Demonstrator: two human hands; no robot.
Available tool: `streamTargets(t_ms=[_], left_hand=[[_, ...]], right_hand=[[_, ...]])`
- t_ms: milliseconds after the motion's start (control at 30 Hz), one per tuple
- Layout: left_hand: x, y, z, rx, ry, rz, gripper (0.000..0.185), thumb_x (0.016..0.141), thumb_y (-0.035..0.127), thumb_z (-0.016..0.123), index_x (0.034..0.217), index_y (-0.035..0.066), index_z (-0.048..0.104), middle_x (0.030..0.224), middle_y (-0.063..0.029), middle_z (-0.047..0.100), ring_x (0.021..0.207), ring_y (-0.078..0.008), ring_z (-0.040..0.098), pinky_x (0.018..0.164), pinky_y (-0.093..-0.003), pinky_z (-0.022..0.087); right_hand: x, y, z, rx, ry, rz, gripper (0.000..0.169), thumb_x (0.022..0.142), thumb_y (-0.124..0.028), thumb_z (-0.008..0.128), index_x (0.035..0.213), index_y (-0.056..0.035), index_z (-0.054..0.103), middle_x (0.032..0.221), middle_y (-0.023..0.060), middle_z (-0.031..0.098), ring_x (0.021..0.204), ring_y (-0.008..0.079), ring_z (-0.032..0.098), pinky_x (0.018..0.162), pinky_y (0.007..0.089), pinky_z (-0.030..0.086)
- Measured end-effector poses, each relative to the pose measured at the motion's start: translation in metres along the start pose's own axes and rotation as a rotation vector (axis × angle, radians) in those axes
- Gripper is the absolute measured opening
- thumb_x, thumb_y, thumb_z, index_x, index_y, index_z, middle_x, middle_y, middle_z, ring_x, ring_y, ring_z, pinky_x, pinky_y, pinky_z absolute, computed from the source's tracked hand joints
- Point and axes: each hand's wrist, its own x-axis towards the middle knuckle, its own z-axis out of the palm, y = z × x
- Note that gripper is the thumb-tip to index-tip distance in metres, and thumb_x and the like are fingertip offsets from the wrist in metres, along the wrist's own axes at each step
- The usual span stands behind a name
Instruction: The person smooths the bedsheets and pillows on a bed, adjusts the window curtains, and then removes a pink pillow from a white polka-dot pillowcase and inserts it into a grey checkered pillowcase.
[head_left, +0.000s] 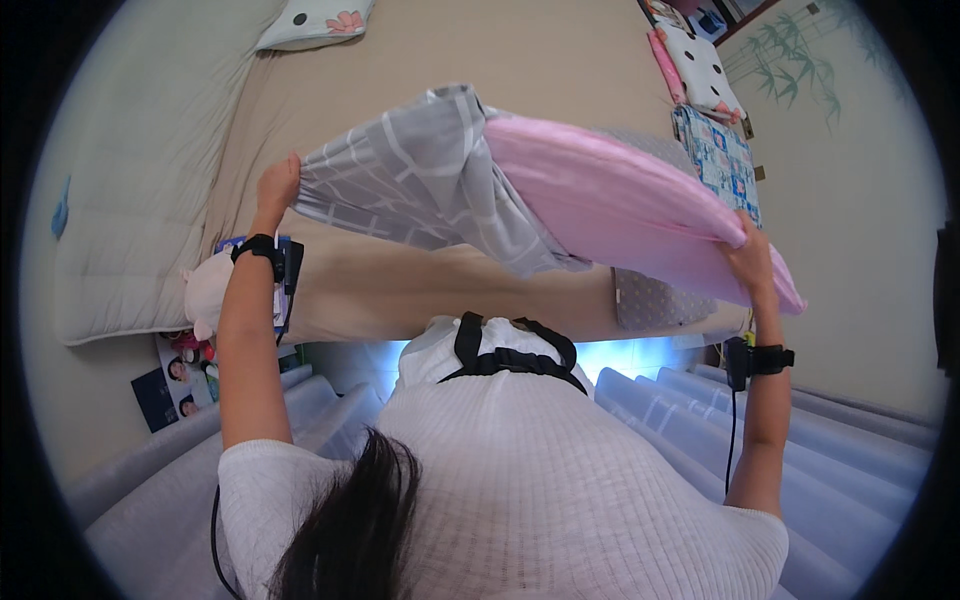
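A pink pillow (600, 176) hangs stretched out above the bed, its left end inside a grey pillowcase (405, 172) with a white grid pattern. My left hand (279, 184) grips the gathered far-left end of the pillowcase. At the other side, my right hand (752, 259) clasps the right end of the pillow, whose pink surface is bare there. The pillowcase covers only part of the pillow, and its mouth lies in folds near the middle. What is inside the covered part is hidden.
Below the pillow spreads a bed with a beige sheet (480, 56). A grey dotted cushion (660, 304) lies under its right end. Spotted white pillows (697, 71) and a blue patterned folded cloth (720, 161) line the right wall. A pink plush toy (208, 292) sits beside my left forearm.
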Motion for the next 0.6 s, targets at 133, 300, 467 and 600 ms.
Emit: streamTargets(t_ms=[133,300,467,600], left_hand=[[-0.013,-0.087,0.002,0.02,0.109,-0.043,0.047,0.086,0.031,0.025,0.074,-0.001,0.057,0.075,-0.0213,0.057,0.075,-0.0391,0.053,0.067,-0.047,0.04],[-0.023,-0.136,-0.016,-0.221,0.075,-0.327,0.049,0.084,0.036,0.032,0.074,-0.005,0.056,0.071,-0.0213,0.056,0.074,-0.035,0.054,0.063,-0.0437,0.04],[0.032,0.018,-0.044,-0.786,-0.252,0.032,0.045,0.08,0.04,0.046,0.07,-0.004,0.052,0.057,-0.0055,0.048,0.058,-0.0137,0.043,0.053,-0.0319,0.035],[0.004,0.121,-0.169,-0.718,-0.433,0.356,0.038,0.08,0.032,0.051,0.063,-0.002,0.048,0.051,-0.0016,0.039,0.05,-0.0094,0.033,0.045,-0.0264,0.03]], right_hand=[[0.011,0.002,-0.004,-0.003,0.143,0.064,0.026,0.072,-0.02,0.059,0.089,-0.0014,0.053,0.081,0.0196,0.057,0.077,0.0338,0.054,0.067,0.0342,0.042],[0.024,0.062,0.045,0.055,0.244,0.193,0.045,0.078,-0.034,0.053,0.104,0.0026,0.049,0.092,0.0184,0.057,0.085,0.0274,0.055,0.073,0.0317,0.041],[0.052,0.042,0.134,0.458,-0.028,0.26,0.037,0.08,-0.022,0.052,0.11,-0.0025,0.043,0.09,0.0142,0.055,0.084,0.0198,0.054,0.074,0.0285,0.041],[0.088,-0.135,0.152,0.708,-0.091,-0.183,0.035,0.079,-0.011,0.053,0.112,-0.005,0.043,0.095,0.0095,0.056,0.089,0.0182,0.054,0.081,0.0291,0.04]])
